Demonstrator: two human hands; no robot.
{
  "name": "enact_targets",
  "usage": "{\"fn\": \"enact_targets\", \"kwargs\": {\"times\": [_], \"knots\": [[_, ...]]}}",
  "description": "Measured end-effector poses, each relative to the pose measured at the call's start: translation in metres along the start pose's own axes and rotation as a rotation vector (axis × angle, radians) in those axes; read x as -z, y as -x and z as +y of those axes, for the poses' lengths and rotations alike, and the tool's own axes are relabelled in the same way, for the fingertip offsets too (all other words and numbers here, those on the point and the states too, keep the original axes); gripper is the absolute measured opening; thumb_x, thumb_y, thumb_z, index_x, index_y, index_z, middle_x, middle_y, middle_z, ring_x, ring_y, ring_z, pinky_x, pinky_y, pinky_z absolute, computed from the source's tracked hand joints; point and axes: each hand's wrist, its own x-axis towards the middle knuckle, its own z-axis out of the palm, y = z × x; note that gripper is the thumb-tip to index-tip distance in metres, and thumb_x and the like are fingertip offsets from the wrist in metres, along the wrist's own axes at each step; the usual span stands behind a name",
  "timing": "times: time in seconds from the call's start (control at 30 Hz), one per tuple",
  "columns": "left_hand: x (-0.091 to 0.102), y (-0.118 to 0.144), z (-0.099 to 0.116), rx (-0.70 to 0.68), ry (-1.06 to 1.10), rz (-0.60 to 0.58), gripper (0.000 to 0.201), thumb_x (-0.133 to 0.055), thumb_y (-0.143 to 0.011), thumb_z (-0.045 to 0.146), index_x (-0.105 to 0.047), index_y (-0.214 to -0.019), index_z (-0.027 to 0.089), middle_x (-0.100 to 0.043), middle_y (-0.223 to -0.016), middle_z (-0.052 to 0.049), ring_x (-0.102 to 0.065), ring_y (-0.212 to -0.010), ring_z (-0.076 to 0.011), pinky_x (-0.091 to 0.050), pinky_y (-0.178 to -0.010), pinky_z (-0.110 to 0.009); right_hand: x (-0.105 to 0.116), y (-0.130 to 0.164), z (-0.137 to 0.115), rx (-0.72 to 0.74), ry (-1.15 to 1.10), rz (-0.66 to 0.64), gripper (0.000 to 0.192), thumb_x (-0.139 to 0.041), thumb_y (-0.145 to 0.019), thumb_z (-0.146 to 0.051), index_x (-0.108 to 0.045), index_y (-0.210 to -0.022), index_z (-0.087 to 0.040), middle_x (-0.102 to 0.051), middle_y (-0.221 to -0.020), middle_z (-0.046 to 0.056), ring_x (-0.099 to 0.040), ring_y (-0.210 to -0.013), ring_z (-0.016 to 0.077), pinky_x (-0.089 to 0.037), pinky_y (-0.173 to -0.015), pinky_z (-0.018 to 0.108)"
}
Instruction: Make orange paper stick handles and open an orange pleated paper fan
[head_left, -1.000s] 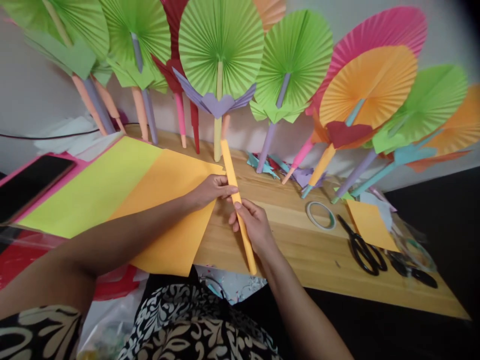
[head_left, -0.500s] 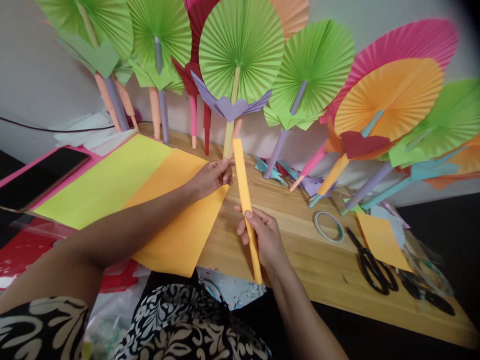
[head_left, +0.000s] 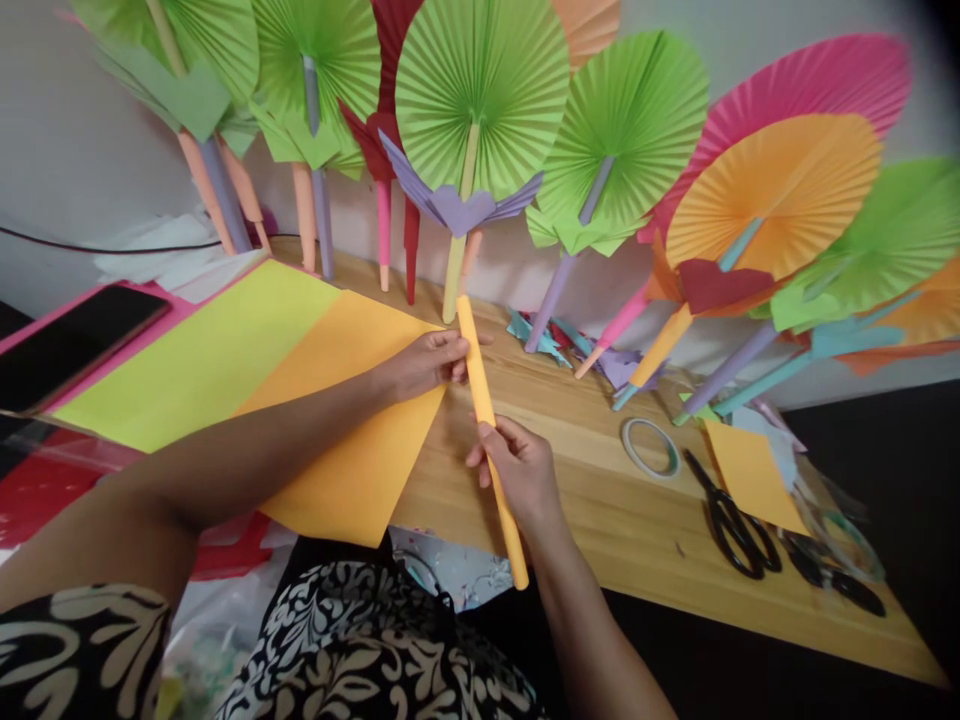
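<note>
A slim orange paper tube (head_left: pixel 478 385) is held up at a slant over the table's front part, its lower end past the front edge. My right hand (head_left: pixel 519 468) is wrapped round its middle. Near the upper end, my left hand (head_left: pixel 431 362) has its thumb against the tube, with a fingertip showing beyond it on the right; the other fingers are partly hidden. Below my left forearm lie orange sheets (head_left: pixel 360 450), with yellow-green sheets (head_left: pixel 202 350) beside them on the left.
Pleated paper fans on tube handles, such as a green fan (head_left: pixel 480 90) and an orange fan (head_left: pixel 780 190), lean along the wall. On the right lie a tape roll (head_left: pixel 651 447), black-handled scissors (head_left: pixel 739 530) and a small orange sheet (head_left: pixel 757 475). A phone (head_left: pixel 82 340) rests at the left.
My left hand has come onto the tube's upper part from just beside it. The tube has shifted slightly down, its top tipping a little left. My right hand still grips it.
</note>
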Motion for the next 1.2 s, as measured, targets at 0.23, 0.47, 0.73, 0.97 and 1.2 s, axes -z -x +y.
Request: {"fn": "enact_targets", "kwargs": {"times": [0.23,0.47,0.73,0.97,1.2], "knots": [[-0.005,0.001,0.001,0.096,-0.040,0.086,0.013,-0.080,-0.081,0.024,-0.075,-0.087,0.013,-0.048,-0.050,0.006,-0.046,-0.051,-0.0069,-0.043,-0.057,-0.021,-0.002,0.021,0.005,0.026,0.166,0.077,0.026,-0.059,-0.086,-0.043,-0.062,-0.071,-0.022,-0.062,-0.055,-0.002,-0.049,-0.040,0.0106,-0.037,-0.042,0.022],[-0.005,-0.003,0.005,0.092,-0.026,0.228,0.019,-0.068,-0.091,0.022,-0.071,-0.075,0.012,-0.045,-0.048,0.005,-0.041,-0.046,-0.0059,-0.041,-0.054,-0.020,0.000,0.034,0.016,-0.035,0.165,0.041,0.029,-0.058,-0.088,-0.046,-0.065,-0.076,-0.021,-0.061,-0.055,-0.002,-0.049,-0.042,0.0115,-0.037,-0.042,0.023],[-0.004,0.000,-0.001,0.119,-0.068,0.064,0.031,-0.077,-0.085,0.032,-0.063,-0.064,0.014,-0.041,-0.048,0.005,-0.044,-0.048,-0.0075,-0.041,-0.054,-0.020,0.014,0.012,0.015,0.001,-0.085,-0.167,0.047,-0.055,-0.093,-0.061,-0.074,-0.088,-0.019,-0.078,-0.084,0.008,-0.071,-0.072,0.0176,-0.056,-0.070,0.029],[-0.008,0.006,0.002,0.126,-0.167,-0.099,0.047,-0.081,-0.080,0.043,-0.051,-0.056,0.015,-0.044,-0.049,0.003,-0.047,-0.050,-0.0078,-0.038,-0.050,-0.019,-0.002,-0.032,-0.011,-0.016,-0.130,-0.160,0.047,-0.067,-0.084,-0.062,-0.076,-0.090,-0.016,-0.075,-0.067,0.004,-0.067,-0.053,0.0145,-0.055,-0.058,0.026],[-0.010,0.007,0.002,0.158,-0.230,-0.076,0.042,-0.077,-0.086,0.037,-0.055,-0.058,0.015,-0.048,-0.049,0.003,-0.049,-0.043,-0.0070,-0.037,-0.047,-0.018,-0.008,-0.034,-0.009,-0.063,-0.156,-0.159,0.034,-0.065,-0.087,-0.048,-0.073,-0.078,-0.016,-0.071,-0.057,0.002,-0.060,-0.044,0.0107,-0.050,-0.050,0.023]]}}
